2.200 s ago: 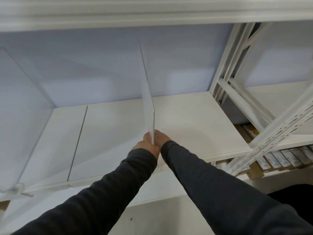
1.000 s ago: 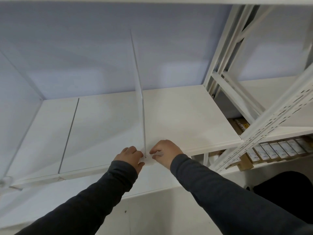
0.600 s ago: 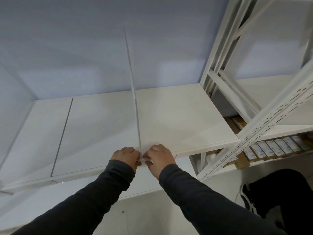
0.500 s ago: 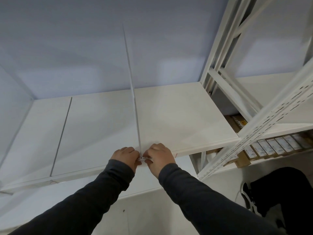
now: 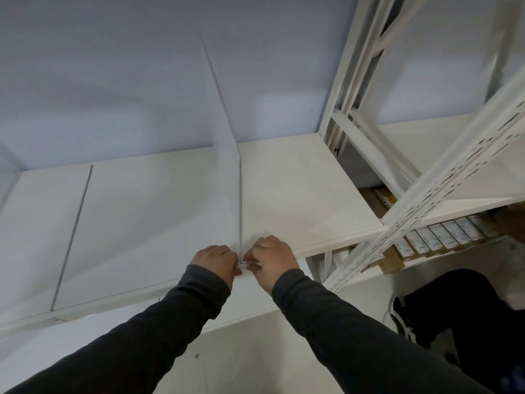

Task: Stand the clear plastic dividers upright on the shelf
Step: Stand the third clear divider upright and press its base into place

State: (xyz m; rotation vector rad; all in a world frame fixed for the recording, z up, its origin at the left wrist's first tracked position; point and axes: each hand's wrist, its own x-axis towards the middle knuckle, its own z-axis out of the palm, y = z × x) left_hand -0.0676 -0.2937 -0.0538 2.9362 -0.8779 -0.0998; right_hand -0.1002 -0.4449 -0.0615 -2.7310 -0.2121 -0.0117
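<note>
Clear plastic divider point(image 5: 227, 155) standing upright on the white shelf point(image 5: 284, 189), seen edge-on, running from the near shelf lip toward the far wall point(image 5: 127, 81). Left hand point(image 5: 216, 261) and right hand point(image 5: 271, 258) sit at the near lip on either side of the divider's near bottom corner, fingers curled and pinching a small pale clip point(image 5: 243, 264) at the divider's foot; both arms wear dark sleeves point(image 5: 326, 308). To the left, a thin groove line point(image 5: 72, 237) crosses the shelf from near to far, and part of a second clear panel point(image 5: 7, 177) shows at the far left edge. To the right, white perforated uprights point(image 5: 426, 200) frame a lower level carrying a row of small boxes point(image 5: 443, 237).

Compared with 2.2 s ago: the hands then met together around the divider's near edge, higher on the panel, with the divider leaning slightly right. At 1.0 s ago they had parted to either side of its base. Since 0.6 s ago both hands have stayed pressed in at the foot with little change, and the divider has kept its upright stance near the shelf's middle
</note>
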